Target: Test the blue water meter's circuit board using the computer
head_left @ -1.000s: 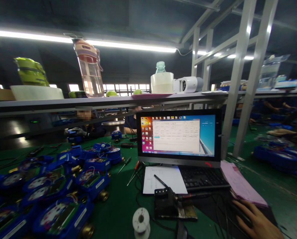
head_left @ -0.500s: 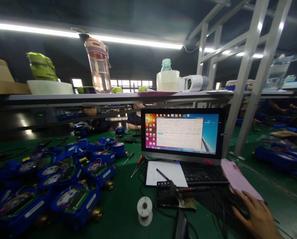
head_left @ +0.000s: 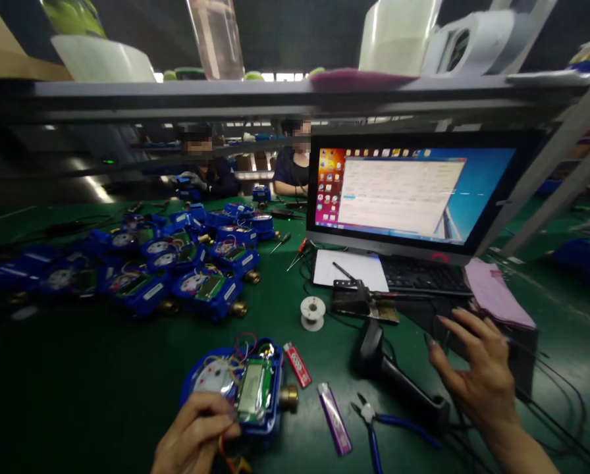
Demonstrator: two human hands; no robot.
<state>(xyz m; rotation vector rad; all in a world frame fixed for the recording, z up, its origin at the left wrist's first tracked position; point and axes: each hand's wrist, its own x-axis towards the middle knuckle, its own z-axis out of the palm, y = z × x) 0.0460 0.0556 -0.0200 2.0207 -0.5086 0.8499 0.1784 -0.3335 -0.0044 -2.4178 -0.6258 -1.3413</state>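
Two hands in frame, both ours. Our left hand sits at the near edge of the desk, fingers clenched on the near rim of the blue meter. The meter lies flat in front of us, cover off, green board and thin loose wires exposed, brass coupling pointing right. Our right hand is well apart from it, fingers released and spread over a dark mat in front of the keyboard; what lies under the palm is hidden

Risks as we read them:
- wires run under our left grip; a squeeze or twist there could pinch them or pull a joint off the board
- red lighter lies just beside the coupling, purple lighter and pliers near; sliding the meter right would shove them around
- barcode scanner lies between the two hands, its cable mixed with others by our right wrist; a quick reach across could snag and drag it
- soldering stand sits just behind the scanner with leads crossing; the same snag could tip it, and we cannot tell whether the iron is hot
- solder spool stands loose and would roll if bumped
- pink papers lie just beside our right hand, easy to knock

Heap of other blue meters is off left, apart from ours
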